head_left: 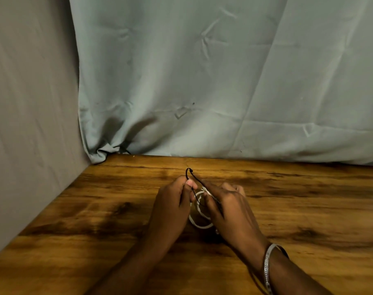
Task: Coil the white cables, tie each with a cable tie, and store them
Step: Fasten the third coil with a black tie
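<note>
Between both hands, left hand [172,201] pinches black tie [189,173], right hand [228,205] grips coiled white cable [199,225].

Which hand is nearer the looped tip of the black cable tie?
Left. The left hand pinches the black cable tie just below its looped tip. The right hand sits further down and to the right, holding the white cable coil.

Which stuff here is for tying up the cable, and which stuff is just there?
For the job: coiled white cable; thin black cable tie; left hand; right hand.

Just there: brown wooden table; pale green cloth backdrop; silver bracelet.
</note>
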The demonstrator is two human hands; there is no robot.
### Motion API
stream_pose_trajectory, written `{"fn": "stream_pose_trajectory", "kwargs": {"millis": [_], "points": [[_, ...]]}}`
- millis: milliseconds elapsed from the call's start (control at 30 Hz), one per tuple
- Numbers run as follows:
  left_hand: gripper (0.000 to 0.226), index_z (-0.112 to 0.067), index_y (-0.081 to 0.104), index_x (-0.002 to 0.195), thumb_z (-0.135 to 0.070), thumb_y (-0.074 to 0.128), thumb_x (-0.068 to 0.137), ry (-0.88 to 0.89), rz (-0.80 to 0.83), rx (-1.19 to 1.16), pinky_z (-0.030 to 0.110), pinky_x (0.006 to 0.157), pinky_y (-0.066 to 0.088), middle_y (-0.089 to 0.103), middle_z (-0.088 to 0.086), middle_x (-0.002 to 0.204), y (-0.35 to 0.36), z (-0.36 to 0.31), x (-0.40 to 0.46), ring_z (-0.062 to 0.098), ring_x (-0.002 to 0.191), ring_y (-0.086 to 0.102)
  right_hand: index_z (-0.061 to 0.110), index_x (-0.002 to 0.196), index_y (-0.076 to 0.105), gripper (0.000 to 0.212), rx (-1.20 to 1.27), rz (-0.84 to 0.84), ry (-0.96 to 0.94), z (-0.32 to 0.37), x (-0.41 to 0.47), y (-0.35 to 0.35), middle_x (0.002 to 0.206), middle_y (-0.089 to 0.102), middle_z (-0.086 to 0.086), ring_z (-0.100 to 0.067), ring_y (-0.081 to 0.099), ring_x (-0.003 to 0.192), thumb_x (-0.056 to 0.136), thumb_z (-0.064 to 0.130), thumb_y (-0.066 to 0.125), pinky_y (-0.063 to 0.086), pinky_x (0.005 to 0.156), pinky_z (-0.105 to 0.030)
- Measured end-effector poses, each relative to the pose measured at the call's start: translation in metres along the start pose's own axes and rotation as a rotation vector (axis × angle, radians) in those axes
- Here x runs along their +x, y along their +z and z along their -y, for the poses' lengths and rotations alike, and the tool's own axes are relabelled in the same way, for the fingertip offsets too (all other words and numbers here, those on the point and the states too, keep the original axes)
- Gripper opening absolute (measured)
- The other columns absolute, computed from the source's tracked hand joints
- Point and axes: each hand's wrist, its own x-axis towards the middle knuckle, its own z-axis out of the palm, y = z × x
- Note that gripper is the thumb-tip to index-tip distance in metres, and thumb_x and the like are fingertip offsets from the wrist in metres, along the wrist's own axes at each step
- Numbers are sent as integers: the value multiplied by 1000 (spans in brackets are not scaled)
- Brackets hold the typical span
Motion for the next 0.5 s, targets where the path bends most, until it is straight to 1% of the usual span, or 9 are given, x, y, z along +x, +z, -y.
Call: {"fn": "stream_pose_trajectory", "kwargs": {"millis": [100, 200, 233, 367, 500], "points": [[25, -25, 64, 86, -21, 47, 104, -6, 1, 18, 17, 55, 42, 61, -10, 64, 0, 0, 0, 5, 62, 61, 47, 155, 41, 47, 3, -1, -4, 0, 1, 0, 92, 46, 13, -12, 37, 89, 108, 39, 41, 29, 77, -32], [25, -27, 63, 87, -20, 47, 105, 0, 8, 37, 13, 55, 39, 60, -10, 65, 0, 0, 1, 3, 62, 60, 49, 155, 40, 47, 10, -1, -3, 1, 0, -1, 92, 48, 13, -13, 39, 89, 109, 39, 41, 37, 81, -35], [25, -27, 63, 87, -19, 47, 105, 2, 14, 47, 13, 55, 39, 60, -10, 65, -1, 0, 0, 3, 61, 59, 49, 155, 40, 47, 11, 0, -1, 1, 0, -1, 93, 49, 12, -13, 39, 90, 109, 39, 40, 37, 83, -35], [25, -26, 61, 84, -26, 46, 104, 18, 57, 84, 14, 54, 39, 59, -10, 65, -1, -3, -2, 6, 62, 59, 46, 155, 41, 47, 14, -8, -6, 2, 0, -2, 93, 51, 12, -11, 39, 89, 109, 38, 41, 30, 79, -32], [25, -29, 62, 84, -28, 46, 104, -19, 102, 99, 15, 51, 39, 61, -6, 63, 0, -2, -3, 7, 58, 59, 43, 154, 45, 46, 29, -24, -7, 4, 0, -4, 90, 49, 14, -7, 38, 87, 108, 35, 45, 28, 77, -31]]}}
